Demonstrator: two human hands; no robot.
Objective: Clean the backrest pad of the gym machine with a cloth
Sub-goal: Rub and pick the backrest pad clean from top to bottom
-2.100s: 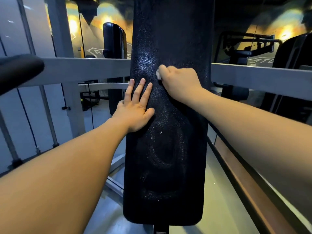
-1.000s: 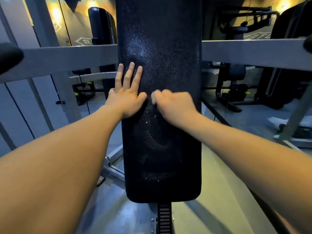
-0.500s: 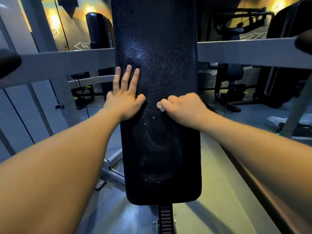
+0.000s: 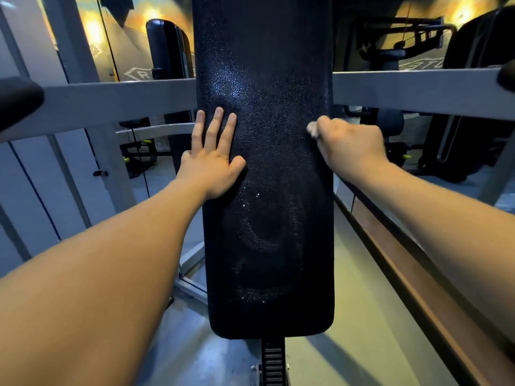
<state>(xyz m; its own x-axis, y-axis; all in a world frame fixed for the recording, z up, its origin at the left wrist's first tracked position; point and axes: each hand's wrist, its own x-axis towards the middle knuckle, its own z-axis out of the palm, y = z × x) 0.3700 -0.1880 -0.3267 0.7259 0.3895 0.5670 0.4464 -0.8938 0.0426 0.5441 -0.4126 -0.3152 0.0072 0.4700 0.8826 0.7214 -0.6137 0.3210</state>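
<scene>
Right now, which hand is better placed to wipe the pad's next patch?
The right hand: it grips the cloth at the right edge of the backrest pad. The left hand lies flat on it, holding nothing.

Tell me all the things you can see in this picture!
pad: one, black, upright in the middle.
cloth: one, whitish, a bit showing at the pad's right edge.
specks: a few, white, on the pad.
bars: two, grey, behind the pad, one each side.
far pad: one, black, back left.
post: one, black, toothed, under the pad.
machines: count unclear, dark, back right.
left hand: one, flat on the pad's left side, fingers straight.
right hand: one, curled round the cloth.
</scene>
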